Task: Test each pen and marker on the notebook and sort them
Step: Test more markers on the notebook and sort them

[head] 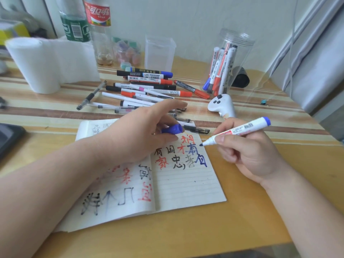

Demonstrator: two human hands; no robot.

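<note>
An open lined notebook [186,185] lies on the table, marked with red, black and blue characters. My right hand [247,151] grips an uncapped blue whiteboard marker [236,131], its tip just above the page's right edge beside blue writing. My left hand [141,131] rests over the notebook's top and holds the marker's blue cap [172,129] between thumb and fingers. A pile of pens and markers [149,90] lies behind the notebook. A clear round jar [238,43] at the back right holds several markers [219,71].
An empty clear square container [160,51] stands behind the pile. A paper towel roll [35,66], two bottles [87,21] and a small jar of coloured bits [128,51] stand at the back left. A white controller [221,105] lies right of the pile. A dark device [9,136] sits at left.
</note>
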